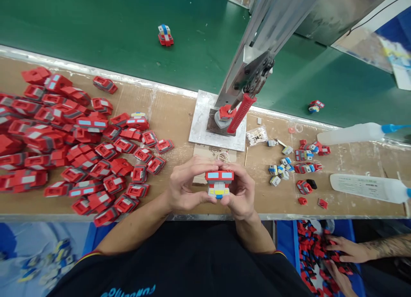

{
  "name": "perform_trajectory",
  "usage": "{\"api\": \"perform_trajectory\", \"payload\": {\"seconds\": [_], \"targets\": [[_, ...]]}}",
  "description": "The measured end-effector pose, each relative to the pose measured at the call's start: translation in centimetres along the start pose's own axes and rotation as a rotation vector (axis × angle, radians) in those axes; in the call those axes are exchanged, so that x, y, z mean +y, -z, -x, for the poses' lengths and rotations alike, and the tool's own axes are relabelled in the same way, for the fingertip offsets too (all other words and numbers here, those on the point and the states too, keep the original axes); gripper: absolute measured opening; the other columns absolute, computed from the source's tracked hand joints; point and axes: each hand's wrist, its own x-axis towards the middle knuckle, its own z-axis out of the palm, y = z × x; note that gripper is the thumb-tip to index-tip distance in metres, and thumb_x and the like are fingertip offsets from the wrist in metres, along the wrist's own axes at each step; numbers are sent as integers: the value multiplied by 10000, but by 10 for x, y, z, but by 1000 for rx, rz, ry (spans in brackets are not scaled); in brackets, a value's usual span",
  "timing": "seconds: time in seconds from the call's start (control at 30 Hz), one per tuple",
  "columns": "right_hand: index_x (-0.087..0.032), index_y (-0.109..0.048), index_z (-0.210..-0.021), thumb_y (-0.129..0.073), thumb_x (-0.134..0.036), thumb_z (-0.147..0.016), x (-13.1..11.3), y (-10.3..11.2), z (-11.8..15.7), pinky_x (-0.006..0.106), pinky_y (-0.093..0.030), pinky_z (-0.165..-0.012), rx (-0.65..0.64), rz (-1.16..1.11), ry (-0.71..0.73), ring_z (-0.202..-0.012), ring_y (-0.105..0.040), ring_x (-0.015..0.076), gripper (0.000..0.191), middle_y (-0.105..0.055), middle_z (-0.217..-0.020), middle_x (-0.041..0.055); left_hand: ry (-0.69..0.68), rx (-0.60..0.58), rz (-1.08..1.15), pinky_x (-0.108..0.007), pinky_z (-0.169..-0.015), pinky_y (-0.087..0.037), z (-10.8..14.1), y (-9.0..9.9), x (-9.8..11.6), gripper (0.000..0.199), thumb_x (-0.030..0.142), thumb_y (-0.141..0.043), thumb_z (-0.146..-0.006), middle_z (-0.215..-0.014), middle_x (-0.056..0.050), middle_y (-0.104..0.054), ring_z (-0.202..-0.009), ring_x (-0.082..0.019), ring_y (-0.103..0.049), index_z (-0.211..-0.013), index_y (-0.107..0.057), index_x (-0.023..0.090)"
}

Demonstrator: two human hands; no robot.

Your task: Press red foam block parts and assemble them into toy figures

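Note:
My left hand (pixel 189 183) and my right hand (pixel 240 188) grip one small toy robot part (pixel 219 181) between them, low in the middle of the view. Its upper piece is red with two light-blue windows; the lower piece is grey, yellow and blue. Fingers wrap its top and sides, and both thumbs press at the bottom. Just beyond my hands stands a lever press (pixel 245 108) with a red handle, on a metal base plate (pixel 199 130). A red part (pixel 226 111) sits under its plunger.
Many red parts (pixel 86 147) lie heaped at left. Right are several grey-blue-yellow pieces (pixel 282 172), red assemblies (pixel 306 160), cotton swabs (pixel 257 135) and two plastic bottles (pixel 366 188). A green conveyor belt (pixel 112 31) runs behind. Another person's hands (pixel 348 249) reach into a blue bin (pixel 287 241).

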Motion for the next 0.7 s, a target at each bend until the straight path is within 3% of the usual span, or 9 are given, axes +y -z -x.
{"api": "perform_trajectory", "payload": {"seconds": [0.13, 0.27, 0.33, 0.4, 0.47, 0.57, 0.63, 0.7], "targets": [[-365, -737, -1245, -866, -664, -773, 11, -5, -5, 400, -660, -939, -32, -149, -22, -1087, -753, 254, 573, -759, -1144, 54, -31, 40, -101, -375, -919, -661, -2, 0, 2, 564, 512, -828, -914, -1150, -122, -812, -1073, -265, -785, -1393, -707, 239], [-355, -723, -1217, -847, -769, -712, 19, -20, -3, 414, -666, -908, -20, -190, 40, -1080, -738, 264, 665, -708, -1129, 61, -90, 109, -64, -399, -952, -650, 1, -16, 4, 645, 620, -842, -856, -1134, -110, -765, -1081, -259, -751, -1363, -694, 250], [-373, -671, -1342, -762, -778, -808, 18, -28, -1, 435, -658, -949, -20, -120, 84, -1172, -708, 276, 677, -677, -1230, 78, -17, 188, 31, -386, -959, -645, 2, -25, 7, 638, 668, -839, -833, -1179, -99, -754, -1095, -244, -746, -1313, -699, 271], [-388, -520, -1545, -602, -729, -962, 12, -28, -2, 434, -655, -940, -49, 22, 128, -1206, -681, 266, 680, -623, -1363, 104, 159, 313, 145, -352, -925, -644, -1, -26, 12, 548, 647, -823, -864, -1203, -84, -764, -1081, -224, -760, -1258, -698, 286], [-375, -366, -1653, -494, -641, -1054, 5, -15, -6, 417, -657, -875, -59, 198, 193, -1129, -676, 242, 669, -580, -1405, 126, 356, 477, 269, -343, -892, -649, -11, -16, 20, 473, 594, -854, -858, -1151, -67, -788, -1053, -227, -777, -1179, -698, 284], [-361, -443, -1597, -536, -507, -1077, 0, 21, -19, 397, -641, -844, 6, 404, 263, -1087, -652, 226, 548, -578, -1369, 119, 583, 725, 400, -384, -890, -668, -39, 18, 26, 363, 443, -919, -771, -963, -44, -791, -1003, -257, -788, -978, -698, 242], [-342, -567, -1480, -574, -481, -1065, 4, 43, -36, 395, -633, -868, 4, 460, 222, -1151, -638, 237, 438, -585, -1378, 116, 674, 797, 394, -381, -846, -674, -65, 42, 22, 217, 331, -844, -772, -807, -22, -742, -853, -226, -774, -836, -666, 224], [-321, -630, -1396, -602, -532, -1040, 12, 55, -57, 396, -636, -876, -71, 455, 149, -1211, -629, 251, 414, -585, -1413, 124, 742, 756, 302, -352, -742, -659, -90, 56, 9, 207, 351, -767, -816, -717, -14, -690, -743, -199, -728, -748, -615, 228]]}}
